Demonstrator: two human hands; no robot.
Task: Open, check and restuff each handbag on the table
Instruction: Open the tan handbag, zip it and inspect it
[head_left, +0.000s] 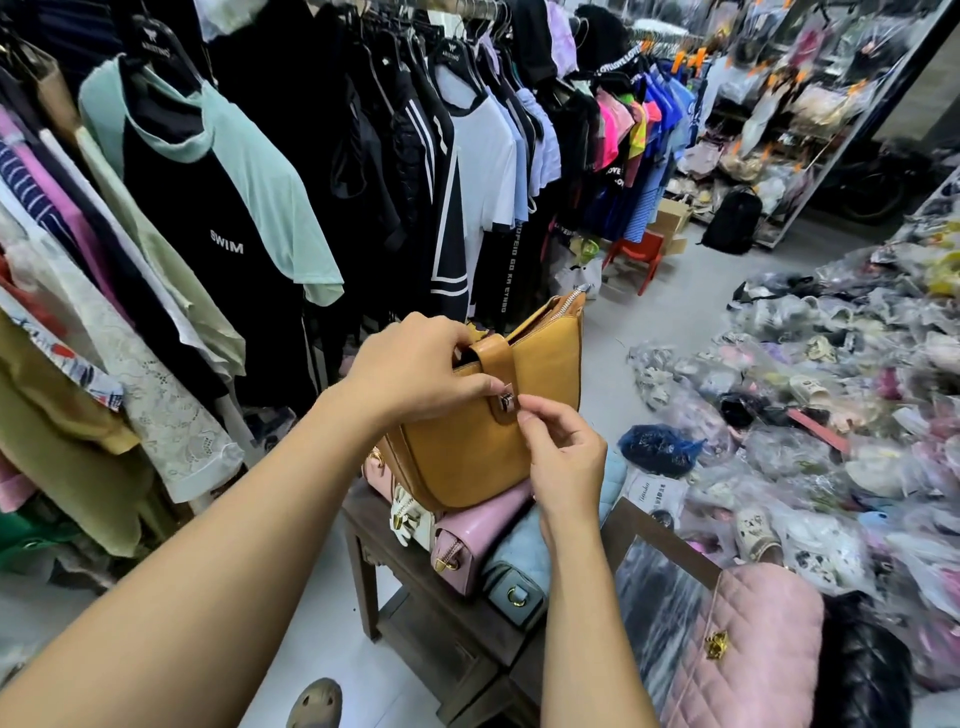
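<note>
Here we held the mustard-yellow leather handbag (467, 452) upright between our hands. Our left hand (415, 369) curled over its top edge, thumb beside the small silver clasp (505, 399). Our right hand (563, 457), just below, pinched that clasp with curled fingertips. Under both hands the bag stood on a glossy pink handbag (483, 535) and a pale blue quilted bag (524, 566), on the dark wooden table (415, 613).

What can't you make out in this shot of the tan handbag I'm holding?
Head view.
tan handbag interior: hidden by its front wall and the left hand.
clasp: latched or not unclear, the right hand pinches it.
pale blue bag: partly behind the pink bag and right wrist.
quilted pink bag: cut by the bottom edge.
</note>
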